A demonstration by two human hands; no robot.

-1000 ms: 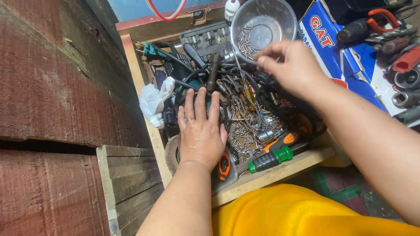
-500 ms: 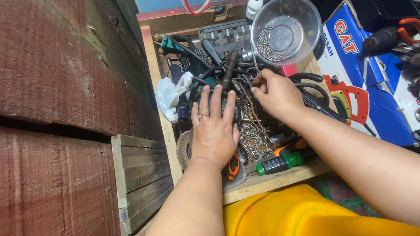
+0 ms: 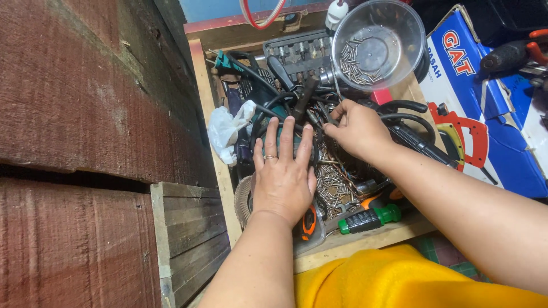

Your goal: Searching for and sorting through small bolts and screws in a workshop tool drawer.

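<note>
1. Our left hand lay flat, palm down and fingers spread, on the heap of tools in the wooden drawer; it gripped nothing, and a ring showed on one finger.
2. Our right hand reached into the heap just beside the left fingertips, its fingers curled and pinched together over the small metal nails. We could not tell whether a nail was actually caught between the fingertips.
3. The loose nails lay scattered under and below that pinch, spreading toward our body between the two hands.
4. Beyond the right hand stood a clear plastic tub with more nails lying in its bottom.
5. Black cables looped just outside the right hand, on its far side from the left.
6. Nearer to us than the pinch, at the drawer's front edge, lay a green-handled screwdriver, with an orange-and-black handle just below the left palm.
7. Outward of the left hand a white plastic bag was crumpled against the drawer's side.
8. A socket set sat beyond both hands, beside the tub.
</note>
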